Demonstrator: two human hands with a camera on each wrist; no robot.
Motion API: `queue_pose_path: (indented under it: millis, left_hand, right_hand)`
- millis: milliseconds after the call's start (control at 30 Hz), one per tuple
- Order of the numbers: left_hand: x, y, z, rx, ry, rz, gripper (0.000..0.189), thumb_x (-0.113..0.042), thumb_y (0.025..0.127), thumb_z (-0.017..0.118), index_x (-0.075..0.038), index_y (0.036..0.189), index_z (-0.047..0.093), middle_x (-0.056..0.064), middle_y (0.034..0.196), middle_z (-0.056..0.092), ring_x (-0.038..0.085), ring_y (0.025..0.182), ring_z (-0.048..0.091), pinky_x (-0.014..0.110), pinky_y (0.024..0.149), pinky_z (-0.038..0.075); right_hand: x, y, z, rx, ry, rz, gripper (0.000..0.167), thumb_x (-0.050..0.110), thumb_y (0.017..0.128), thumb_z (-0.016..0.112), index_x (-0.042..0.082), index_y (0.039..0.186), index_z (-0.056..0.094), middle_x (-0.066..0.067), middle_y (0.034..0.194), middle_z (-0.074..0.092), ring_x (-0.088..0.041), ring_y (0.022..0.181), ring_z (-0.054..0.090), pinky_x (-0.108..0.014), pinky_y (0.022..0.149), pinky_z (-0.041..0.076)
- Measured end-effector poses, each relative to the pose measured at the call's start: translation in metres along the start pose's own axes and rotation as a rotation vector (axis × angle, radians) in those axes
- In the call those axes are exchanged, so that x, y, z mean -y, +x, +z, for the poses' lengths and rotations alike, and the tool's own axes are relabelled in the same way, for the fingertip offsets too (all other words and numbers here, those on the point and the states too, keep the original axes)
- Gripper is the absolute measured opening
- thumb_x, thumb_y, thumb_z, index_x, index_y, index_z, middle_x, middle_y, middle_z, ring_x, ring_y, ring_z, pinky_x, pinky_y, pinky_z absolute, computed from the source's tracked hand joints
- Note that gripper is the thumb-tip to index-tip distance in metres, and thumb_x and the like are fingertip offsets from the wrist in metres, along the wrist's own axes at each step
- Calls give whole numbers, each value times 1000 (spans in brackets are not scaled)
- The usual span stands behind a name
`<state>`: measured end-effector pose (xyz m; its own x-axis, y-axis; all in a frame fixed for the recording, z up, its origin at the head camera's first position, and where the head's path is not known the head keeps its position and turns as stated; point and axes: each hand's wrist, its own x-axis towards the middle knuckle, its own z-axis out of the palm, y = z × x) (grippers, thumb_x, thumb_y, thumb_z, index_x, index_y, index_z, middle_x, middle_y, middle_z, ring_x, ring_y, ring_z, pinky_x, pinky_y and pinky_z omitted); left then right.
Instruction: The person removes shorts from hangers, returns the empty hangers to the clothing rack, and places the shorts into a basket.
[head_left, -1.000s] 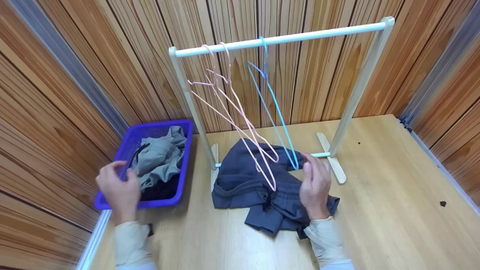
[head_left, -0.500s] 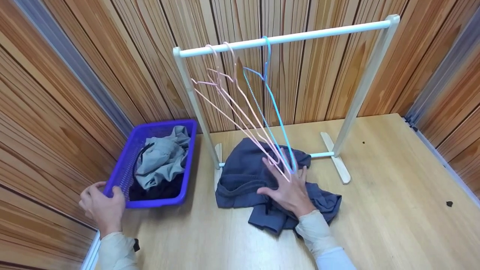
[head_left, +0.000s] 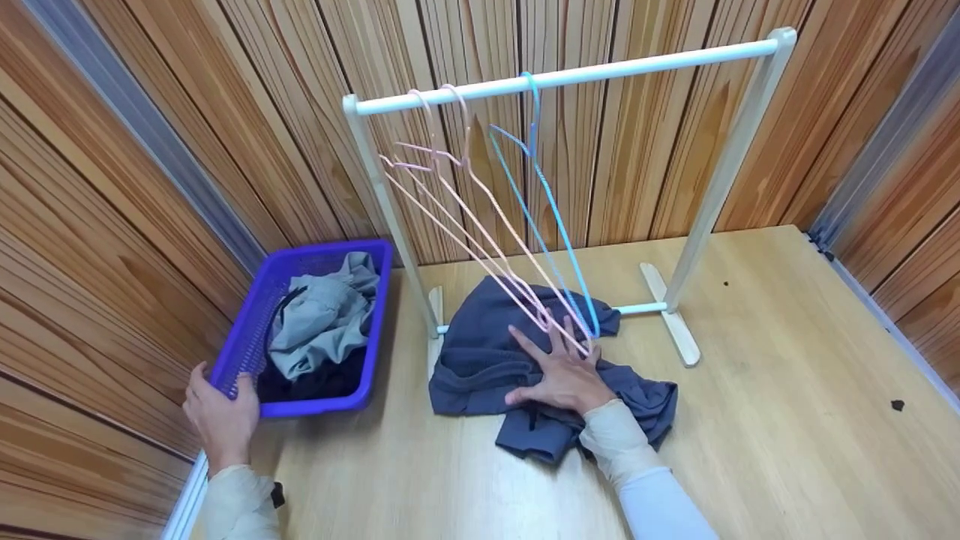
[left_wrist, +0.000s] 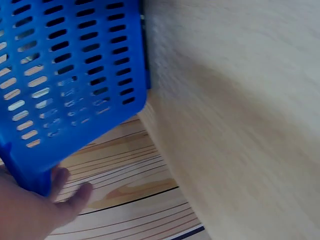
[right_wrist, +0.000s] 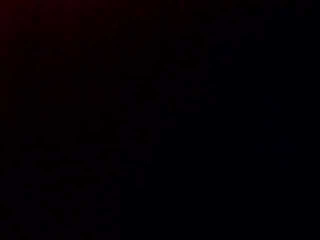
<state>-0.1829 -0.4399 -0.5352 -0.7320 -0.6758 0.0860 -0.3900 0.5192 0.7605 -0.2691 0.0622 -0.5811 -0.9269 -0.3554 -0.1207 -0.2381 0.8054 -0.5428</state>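
Note:
In the head view my left hand (head_left: 221, 416) grips the near left corner of a purple plastic basket (head_left: 311, 406). The left wrist view shows the fingers and thumb at the rim of this basket (left_wrist: 65, 145), which looks blue there. Grey and black clothes (head_left: 322, 322) lie heaped inside. My right hand (head_left: 566, 379), fingers spread, rests on crumpled dark grey pants (head_left: 480, 375) with a waistband. Its fingertips lie by the lower ends of two pink hangers (head_left: 491, 199) and a blue hanger (head_left: 559, 217). The right wrist view is black.
A pale clothes rack (head_left: 637, 69) stands behind the pants, with the hangers on its top bar. Its right foot (head_left: 671, 315) rests on the wooden floor (head_left: 780, 420). Wood-panelled walls (head_left: 675, 150) close in the back and both sides.
My left hand has moved down from above the basket and taken hold of its corner. My right hand has shifted left, spreading over the pants, and the pink hangers have swung rightward.

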Motion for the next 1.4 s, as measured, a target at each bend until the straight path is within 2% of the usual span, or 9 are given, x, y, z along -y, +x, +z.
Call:
queue_pose_path:
  millis: [100, 233, 433, 600, 767, 1033, 1200, 1333, 1400]
  left_hand:
    - [2, -1, 0, 25, 6, -10, 83, -36, 103, 56, -13, 170, 15, 24, 171, 33, 48, 156, 27, 67, 125, 27]
    - [3, -2, -1, 55, 34, -41, 89, -34, 101, 59, -11, 171, 9, 24, 174, 26, 48, 155, 26, 69, 126, 27]
    - [3, -3, 1, 41, 32, -60, 87, -22, 98, 61, -3, 169, 14, 28, 170, 26, 50, 151, 29, 69, 127, 25]
    - [5, -2, 5, 14, 11, -55, 85, -19, 97, 60, -3, 169, 17, 28, 169, 28, 50, 151, 31, 68, 127, 25]
    - [7, -3, 7, -3, -3, -51, 83, -16, 96, 60, -2, 168, 20, 30, 168, 29, 52, 149, 33, 68, 127, 25]
    - [3, -1, 4, -29, 1, -49, 81, -16, 95, 59, -1, 167, 24, 31, 166, 32, 52, 148, 34, 65, 126, 26]
    - [2, -1, 4, -17, -9, -57, 81, -16, 96, 59, -2, 167, 23, 29, 168, 30, 52, 149, 33, 66, 127, 26]
    - [3, -2, 4, -9, -4, -65, 81, -17, 96, 58, -3, 168, 22, 28, 169, 29, 52, 150, 33, 66, 127, 26]
    - [3, -3, 4, -6, -5, -68, 81, -17, 97, 59, -3, 168, 22, 28, 169, 28, 52, 150, 33, 67, 127, 26]
  right_hand:
    - [-1, 1, 0, 40, -3, 1, 118, 79, 66, 84, 56, 164, 23, -19, 181, -2, -51, 167, -9, -94, 112, -2]
    - [-2, 1, -1, 71, -23, -7, 120, 77, 63, 88, 55, 163, 26, -23, 180, 2, -52, 167, 2, -95, 112, -1]
    - [-1, 1, -3, 93, -68, -17, 120, 70, 60, 93, 51, 162, 33, -23, 179, 8, -51, 165, 15, -94, 113, 4]
    - [-1, 1, -3, 115, -98, 5, 114, 67, 63, 94, 45, 160, 40, -21, 178, 16, -53, 162, 26, -93, 114, 4]
    - [0, 1, -2, 126, -91, 41, 105, 62, 69, 93, 41, 159, 44, -14, 180, 18, -50, 164, 24, -90, 118, 4]
    - [2, 3, -1, 69, -7, 10, 90, 51, 76, 91, 36, 155, 50, -12, 173, 36, -47, 163, 28, -87, 121, 10]
    - [1, 4, 0, 55, 8, -12, 84, 47, 79, 90, 31, 153, 53, -11, 166, 49, -43, 157, 40, -83, 119, 24]
    - [0, 2, 1, 11, -21, -65, 78, 46, 78, 91, 28, 147, 59, -11, 149, 66, -38, 143, 57, -65, 115, 46]
    - [0, 1, 1, -6, -26, -86, 75, 45, 78, 91, 26, 144, 61, -11, 144, 69, -37, 136, 62, -58, 110, 52]
